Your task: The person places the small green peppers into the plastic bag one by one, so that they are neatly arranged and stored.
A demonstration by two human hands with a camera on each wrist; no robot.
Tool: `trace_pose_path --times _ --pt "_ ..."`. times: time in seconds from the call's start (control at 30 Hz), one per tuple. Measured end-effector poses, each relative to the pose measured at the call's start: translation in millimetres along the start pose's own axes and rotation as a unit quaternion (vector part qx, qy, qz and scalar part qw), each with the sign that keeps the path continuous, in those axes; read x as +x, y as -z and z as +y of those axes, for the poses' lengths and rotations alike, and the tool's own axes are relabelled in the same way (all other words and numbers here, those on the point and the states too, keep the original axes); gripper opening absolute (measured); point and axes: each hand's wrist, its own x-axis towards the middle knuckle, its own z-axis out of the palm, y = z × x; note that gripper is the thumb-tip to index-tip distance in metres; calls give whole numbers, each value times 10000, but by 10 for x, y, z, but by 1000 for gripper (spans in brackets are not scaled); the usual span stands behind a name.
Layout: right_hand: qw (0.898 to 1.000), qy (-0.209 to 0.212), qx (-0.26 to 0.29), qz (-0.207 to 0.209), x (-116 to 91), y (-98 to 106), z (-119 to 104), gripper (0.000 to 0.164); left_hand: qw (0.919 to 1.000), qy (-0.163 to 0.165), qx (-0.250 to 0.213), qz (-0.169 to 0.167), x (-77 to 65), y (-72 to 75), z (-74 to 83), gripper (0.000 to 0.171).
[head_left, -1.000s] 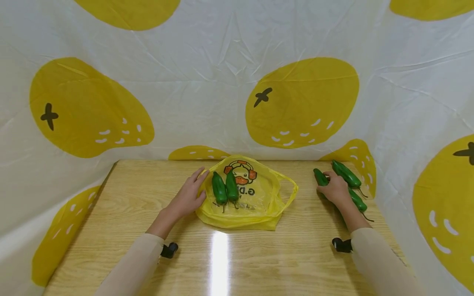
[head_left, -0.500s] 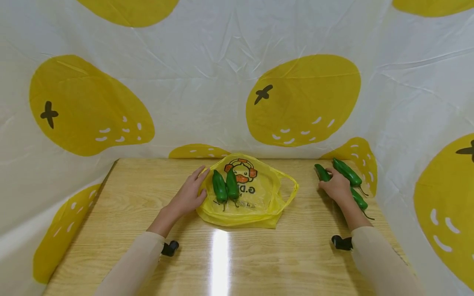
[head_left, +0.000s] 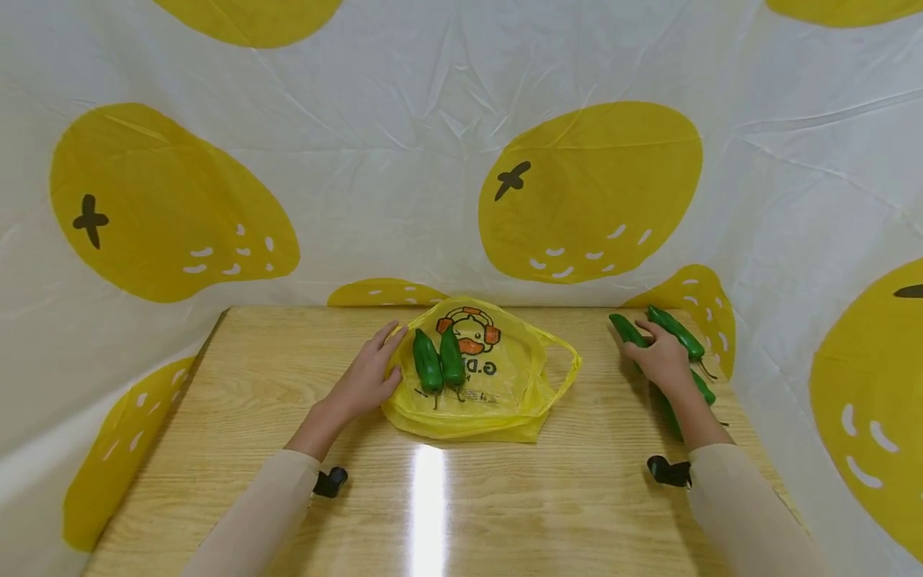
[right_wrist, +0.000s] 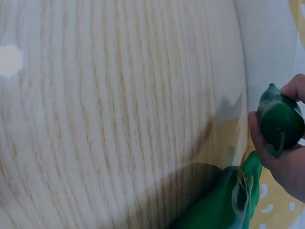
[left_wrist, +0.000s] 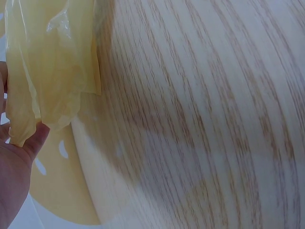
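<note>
A yellow plastic bag [head_left: 515,385] with a duck print lies spread open on the table, and two green peppers [head_left: 452,358] lie side by side within its mouth. My left hand [head_left: 364,377] holds the bag's left edge; in the left wrist view the plastic [left_wrist: 52,62] passes between thumb and fingers. At the far right, my right hand [head_left: 662,358] grips a green pepper [head_left: 626,328]. The right wrist view shows thumb and fingers around this pepper [right_wrist: 281,125], stem end facing the camera. Other green peppers [head_left: 675,332] lie around that hand, partly hidden by it and the wrist.
The wooden table [head_left: 534,505] is bounded at the back and sides by a white sheet [head_left: 382,200] with yellow fruit prints. One bag handle [head_left: 570,377] loops out to the right. Below the right wrist, another pepper [head_left: 665,413] is partly covered.
My right hand has shifted slightly right, and the pepper in it has turned a little. More of the pepper under the wrist shows now. The left hand and bag have stayed put.
</note>
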Motion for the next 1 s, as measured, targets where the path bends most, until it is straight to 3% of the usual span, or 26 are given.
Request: trace_pose_path --times 0.47,0.87,1.0 --pt "9965 398 688 -252 -32 60 7 71 9999 37 46 -93 17 27 0 70" --pt "9912 569 1187 -128 -65 56 -109 77 10000 31 57 -63 14 39 -13 69" --pt "9922 614 1086 0 -89 72 -204 75 10000 26 13 -51 10 46 -6 70"
